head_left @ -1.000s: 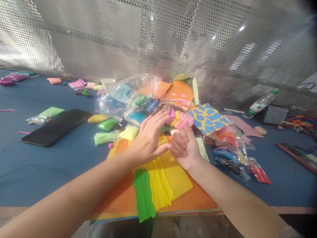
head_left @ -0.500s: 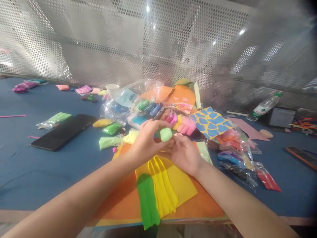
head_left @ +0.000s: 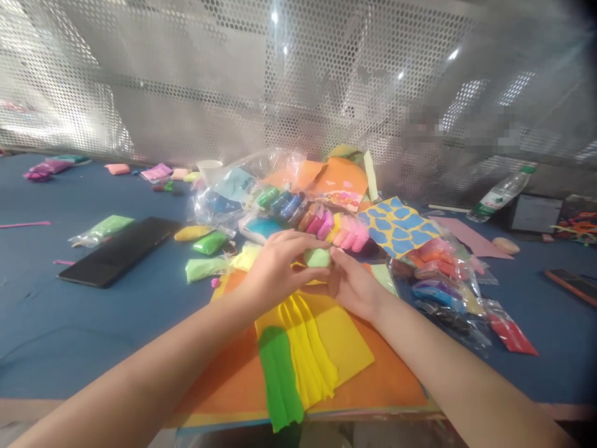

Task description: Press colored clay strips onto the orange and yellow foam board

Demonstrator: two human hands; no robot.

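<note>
A small pale green lump of clay (head_left: 317, 257) is held between my two hands above the yellow sheet. My left hand (head_left: 282, 264) has its fingers and thumb around the lump's left side. My right hand (head_left: 354, 283) pinches it from the right with thumb and fingertips. Beneath and nearer to me, ridged yellow clay strips (head_left: 310, 361) and a ridged green clay piece (head_left: 280, 379) lie on the yellow sheet (head_left: 347, 348), overhanging its edge.
An orange sheet (head_left: 224, 386) lies under the yellow one. A black phone (head_left: 119, 252) is at the left. Behind my hands are packets of coloured clay (head_left: 349, 233) and a blue-patterned yellow sheet (head_left: 398, 227). A bottle (head_left: 499, 196) leans at the back right.
The pale green lump has gone slightly lower and looks flatter between my fingers. My right hand's thumb and fingertips have closed in on its right side. The view has shifted slightly.
</note>
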